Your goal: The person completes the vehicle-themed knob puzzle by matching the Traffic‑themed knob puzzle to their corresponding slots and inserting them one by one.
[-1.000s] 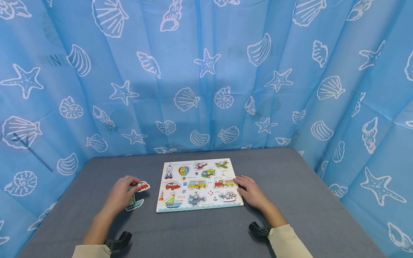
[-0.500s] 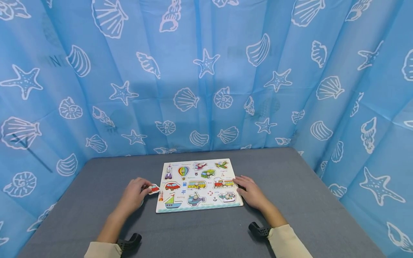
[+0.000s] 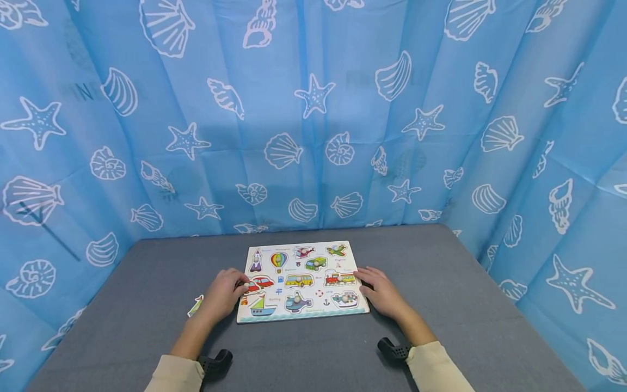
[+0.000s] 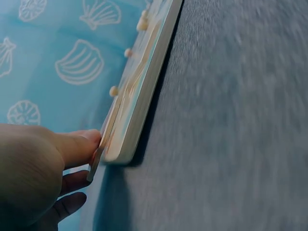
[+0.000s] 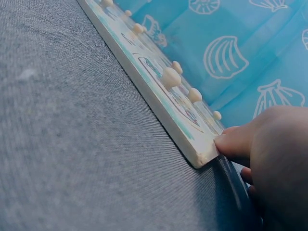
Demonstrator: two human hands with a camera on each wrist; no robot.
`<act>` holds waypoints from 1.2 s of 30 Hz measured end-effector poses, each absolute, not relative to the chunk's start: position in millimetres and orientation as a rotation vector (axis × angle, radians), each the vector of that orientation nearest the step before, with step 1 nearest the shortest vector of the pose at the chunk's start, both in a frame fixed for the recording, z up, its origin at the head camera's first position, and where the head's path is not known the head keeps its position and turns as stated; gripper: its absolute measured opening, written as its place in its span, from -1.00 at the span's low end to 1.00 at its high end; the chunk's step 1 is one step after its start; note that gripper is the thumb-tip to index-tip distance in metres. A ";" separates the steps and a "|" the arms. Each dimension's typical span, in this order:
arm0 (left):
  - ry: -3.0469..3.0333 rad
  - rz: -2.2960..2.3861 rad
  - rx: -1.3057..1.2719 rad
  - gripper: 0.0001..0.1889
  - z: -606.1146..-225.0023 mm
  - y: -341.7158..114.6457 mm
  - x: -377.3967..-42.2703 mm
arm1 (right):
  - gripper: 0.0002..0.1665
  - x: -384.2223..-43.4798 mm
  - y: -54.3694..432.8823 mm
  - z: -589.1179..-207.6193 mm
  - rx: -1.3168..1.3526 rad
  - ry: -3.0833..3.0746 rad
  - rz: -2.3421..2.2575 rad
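In the head view, my left hand (image 3: 221, 294) pinches the red car puzzle piece (image 3: 252, 286) by its edge, over the left side of a white wooden puzzle board (image 3: 306, 320). The piece overlaps the red car (image 3: 264, 281) in the board's picture. Seen from the left wrist, the thumb and fingers hold the thin piece (image 4: 102, 147), tilted at the board's corner (image 4: 120, 156). My right hand (image 3: 382, 292) rests at the board's right edge, fingers extended. The right wrist view has its thumb touching the board (image 5: 192, 149) near the corner.
A sailboat piece (image 3: 196, 306) lies on the grey table (image 3: 294, 359) left of my left forearm, partly hidden. Several knobbed vehicle pieces, among them a bus (image 3: 299, 281) and a ship (image 3: 345, 299), sit in the board. A blue shell-patterned curtain (image 3: 313, 163) hangs behind the table.
My left hand has carried the red car piece rightward from the table onto the board's left side. The sailboat piece now shows left of the forearm. My right hand stays in place.
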State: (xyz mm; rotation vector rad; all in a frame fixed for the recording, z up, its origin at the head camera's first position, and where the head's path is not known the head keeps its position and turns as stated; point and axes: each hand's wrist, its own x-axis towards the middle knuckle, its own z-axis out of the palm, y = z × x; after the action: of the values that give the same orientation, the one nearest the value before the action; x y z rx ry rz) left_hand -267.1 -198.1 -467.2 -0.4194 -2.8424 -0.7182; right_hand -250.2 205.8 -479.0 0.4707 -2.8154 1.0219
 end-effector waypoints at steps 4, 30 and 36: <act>-2.853 -0.695 -0.427 -0.96 -467.0 -189.6 -270.3 | -0.52 -249.9 206.0 -478.2 0.479 -2.812 1.015; -2.881 -0.659 -0.343 -0.95 -470.0 -164.6 -285.9 | -0.52 -249.8 205.1 -476.8 0.481 -2.822 1.004; -2.889 -0.654 -0.327 -0.96 -468.1 -162.8 -284.8 | -0.52 -249.2 206.0 -476.7 0.490 -2.817 1.005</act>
State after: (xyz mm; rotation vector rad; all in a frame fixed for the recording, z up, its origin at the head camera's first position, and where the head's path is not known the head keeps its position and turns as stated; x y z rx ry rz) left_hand -284.8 -162.8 -468.1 -0.3267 -2.8891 -0.6540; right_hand -249.2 206.0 -476.7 0.4904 -2.8169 1.0050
